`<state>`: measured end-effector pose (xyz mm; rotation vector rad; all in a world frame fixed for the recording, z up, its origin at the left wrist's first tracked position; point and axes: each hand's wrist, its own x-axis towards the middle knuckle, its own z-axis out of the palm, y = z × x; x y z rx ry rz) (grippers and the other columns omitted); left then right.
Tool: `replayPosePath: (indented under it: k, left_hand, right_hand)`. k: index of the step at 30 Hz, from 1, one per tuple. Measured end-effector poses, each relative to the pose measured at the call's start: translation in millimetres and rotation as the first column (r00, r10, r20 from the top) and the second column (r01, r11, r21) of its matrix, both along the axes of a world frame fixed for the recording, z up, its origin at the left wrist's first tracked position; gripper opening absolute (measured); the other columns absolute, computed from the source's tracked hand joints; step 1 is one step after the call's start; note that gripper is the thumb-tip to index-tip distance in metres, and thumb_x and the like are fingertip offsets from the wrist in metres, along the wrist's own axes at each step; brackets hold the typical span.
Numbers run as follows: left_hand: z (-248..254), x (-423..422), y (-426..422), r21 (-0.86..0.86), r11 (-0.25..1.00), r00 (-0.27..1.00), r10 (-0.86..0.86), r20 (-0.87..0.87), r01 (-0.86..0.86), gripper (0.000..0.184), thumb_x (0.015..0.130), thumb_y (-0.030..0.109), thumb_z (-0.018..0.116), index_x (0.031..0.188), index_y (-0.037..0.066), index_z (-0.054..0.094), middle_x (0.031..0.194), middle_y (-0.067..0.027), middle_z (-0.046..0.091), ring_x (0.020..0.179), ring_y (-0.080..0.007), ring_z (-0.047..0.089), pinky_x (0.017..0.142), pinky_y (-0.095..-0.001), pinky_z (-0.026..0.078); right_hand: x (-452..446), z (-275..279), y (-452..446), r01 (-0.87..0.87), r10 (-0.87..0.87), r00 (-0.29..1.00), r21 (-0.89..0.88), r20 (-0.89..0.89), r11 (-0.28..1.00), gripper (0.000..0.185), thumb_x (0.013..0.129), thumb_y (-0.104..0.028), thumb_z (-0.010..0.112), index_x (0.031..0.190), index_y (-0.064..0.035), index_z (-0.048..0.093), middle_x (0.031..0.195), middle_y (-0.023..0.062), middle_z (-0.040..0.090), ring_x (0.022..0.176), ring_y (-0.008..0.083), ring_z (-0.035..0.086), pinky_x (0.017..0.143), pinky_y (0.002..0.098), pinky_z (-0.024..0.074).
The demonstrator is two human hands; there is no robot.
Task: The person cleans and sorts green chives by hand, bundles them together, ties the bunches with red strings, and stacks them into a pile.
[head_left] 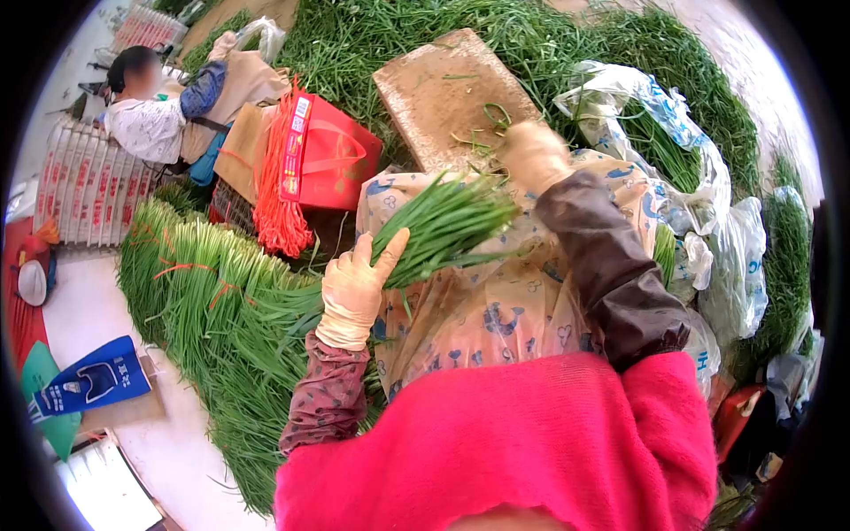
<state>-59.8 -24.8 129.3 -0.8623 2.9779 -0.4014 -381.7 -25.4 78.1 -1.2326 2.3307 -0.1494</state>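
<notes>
My left hand (350,292), in a pale glove, is closed around a bunch of green chives (447,221) held over my lap. The leaves fan out to the right, towards my other arm. My right hand (534,157), also gloved, is smeared by motion at the near right corner of a worn wooden board (434,106); its fingers cannot be made out. A few loose green scraps lie on the board beside it. A patterned plastic apron (496,310) covers my lap.
Tied chive bundles (199,265) are stacked at my left. A red bag (332,155) with red ties (282,208) stands behind them. Loose greens (354,44) heap around the board, with plastic bags (739,257) at right. Another person (155,115) sits at the far left near crates (93,186).
</notes>
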Motion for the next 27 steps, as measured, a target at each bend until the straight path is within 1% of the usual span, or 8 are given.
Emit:
replayPosePath:
  k: [5,9,15,17,19,20,23,27]
  left_hand:
    - [-13.6,1.1,-1.5,0.124,0.959,0.967,0.255,0.018,-0.255,0.083,0.069,0.002,0.063,0.142,0.033,0.039,0.115,-0.0138,0.058,0.077,-0.0316,0.062,0.067,-0.0412,0.051]
    - [-23.0,-7.0,-4.4,0.126,0.967,0.957,0.242,-0.16,-0.223,0.084,0.068,0.001,0.061,0.143,0.032,0.038,0.098,-0.0098,0.056,0.066,-0.0281,0.058,0.058,-0.0401,0.048]
    - [-23.6,-17.0,2.2,0.333,0.923,0.946,0.266,-0.185,-0.195,0.085,0.066,0.002,0.066,0.142,0.029,0.04,0.101,-0.0112,0.057,0.074,-0.032,0.062,0.062,-0.0417,0.049]
    - [-15.5,-22.3,7.1,0.483,0.858,0.913,0.323,-0.248,-0.173,0.086,0.065,0.001,0.067,0.142,0.027,0.04,0.107,-0.0123,0.059,0.079,-0.0328,0.064,0.066,-0.0414,0.051]
    - [-19.1,-22.3,8.2,0.525,0.833,0.906,0.344,-0.247,-0.173,0.083,0.066,0.002,0.067,0.141,0.025,0.041,0.112,-0.0145,0.061,0.086,-0.034,0.065,0.072,-0.0399,0.052]
    - [-23.7,-20.0,7.9,0.649,0.735,0.867,0.44,-0.236,-0.197,0.081,0.066,0.003,0.068,0.141,0.024,0.042,0.112,-0.0152,0.062,0.09,-0.0345,0.064,0.075,-0.0394,0.052]
    - [-31.6,-16.0,3.1,0.807,0.538,0.814,0.566,-0.131,-0.245,0.074,0.07,0.007,0.07,0.139,0.019,0.044,0.112,-0.0174,0.065,0.101,-0.0339,0.063,0.085,-0.0372,0.051]
    - [-34.5,-6.4,1.6,0.948,0.317,0.778,0.591,-0.212,0.017,0.068,0.07,0.005,0.073,0.133,0.0,0.049,0.108,-0.0076,0.068,0.094,-0.0104,0.06,0.086,-0.0271,0.048]
  right_hand:
    - [-5.0,42.7,39.8,-0.128,0.244,0.967,-0.695,0.071,0.708,0.022,0.081,-0.011,0.064,0.103,-0.0081,0.066,0.109,0.0144,0.064,0.098,0.0308,0.063,0.089,0.0392,0.0491]
    - [63.1,51.8,52.8,-0.611,0.562,0.756,-0.668,-0.334,0.425,0.031,0.076,-0.015,0.067,0.107,-0.0145,0.063,0.118,0.0074,0.057,0.113,0.0264,0.054,0.095,0.0444,0.0439]
    - [85.8,25.2,38.2,-0.706,0.611,0.599,-0.702,-0.517,0.098,0.029,0.073,-0.014,0.058,0.101,-0.0191,0.062,0.108,0.0005,0.06,0.113,0.022,0.052,0.097,0.0438,0.0408]
    - [77.2,30.3,38.4,-0.627,0.636,0.643,-0.771,-0.428,0.115,0.024,0.075,-0.009,0.059,0.098,-0.0153,0.062,0.096,-0.0007,0.064,0.1,0.0241,0.06,0.09,0.0395,0.0468]
    - [61.6,49.5,41.2,-0.277,0.656,0.725,-0.785,0.208,0.554,0.026,0.076,-0.003,0.06,0.101,-0.0104,0.063,0.088,0.0037,0.066,0.082,0.0283,0.065,0.076,0.0356,0.0518]
    - [58.2,42.1,34.1,-0.022,0.566,0.789,-0.911,0.238,0.412,0.025,0.081,-0.002,0.06,0.105,-0.0071,0.062,0.082,0.0056,0.067,0.07,0.0245,0.065,0.063,0.0325,0.0519]
    - [38.2,55.9,15.8,0.769,0.17,0.305,-0.348,0.937,0.536,0.023,0.091,-0.003,0.051,0.114,-0.0023,0.058,0.08,0.0038,0.061,0.057,0.0111,0.055,0.046,0.0256,0.0426]
    - [-20.3,56.3,0.3,0.891,0.273,-0.147,0.008,0.951,0.454,0.018,0.1,-0.016,0.043,0.105,-0.0031,0.055,0.074,-0.0006,0.052,0.048,0.0026,0.036,0.039,0.0184,0.0258]
